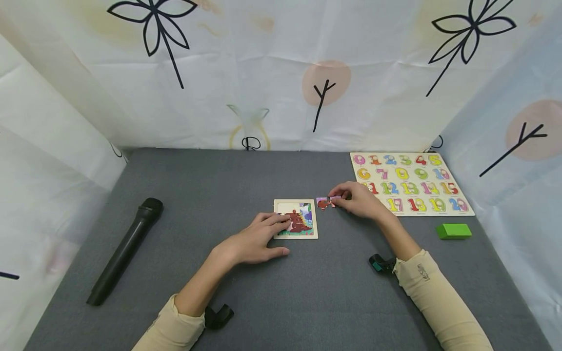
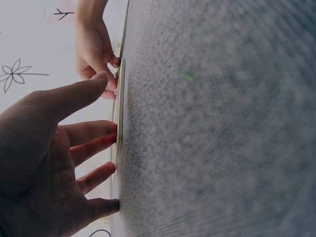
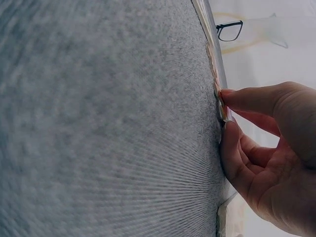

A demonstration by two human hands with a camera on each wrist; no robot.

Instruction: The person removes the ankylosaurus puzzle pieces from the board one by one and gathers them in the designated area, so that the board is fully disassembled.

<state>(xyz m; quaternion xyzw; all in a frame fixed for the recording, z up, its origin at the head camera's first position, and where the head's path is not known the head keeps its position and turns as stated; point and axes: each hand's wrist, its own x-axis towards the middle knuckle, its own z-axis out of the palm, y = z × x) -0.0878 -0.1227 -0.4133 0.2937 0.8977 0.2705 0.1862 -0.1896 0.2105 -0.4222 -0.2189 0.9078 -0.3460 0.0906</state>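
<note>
A small square wooden jigsaw tray [image 1: 315,219] lies on the grey table, partly filled with a colourful picture that has a reddish-brown figure. Its upper left part shows pale bare wood. My left hand [image 1: 256,240] reaches over the tray's left side, its straight fingers resting on it and the thumb spread away. Just right of the tray lie small joined jigsaw pieces [image 1: 322,204] in purple and red. My right hand [image 1: 357,201] pinches the right-hand piece between thumb and index finger, low at the table; in the right wrist view the fingertips [image 3: 228,96] hide much of it.
A pale number board [image 1: 412,181] with several coloured digits lies at the back right, under and beyond the right hand. In front of it sits a green block [image 1: 454,231]. A black microphone [image 1: 125,251] lies at the left. Patterned white curtains [image 1: 281,97] enclose the table.
</note>
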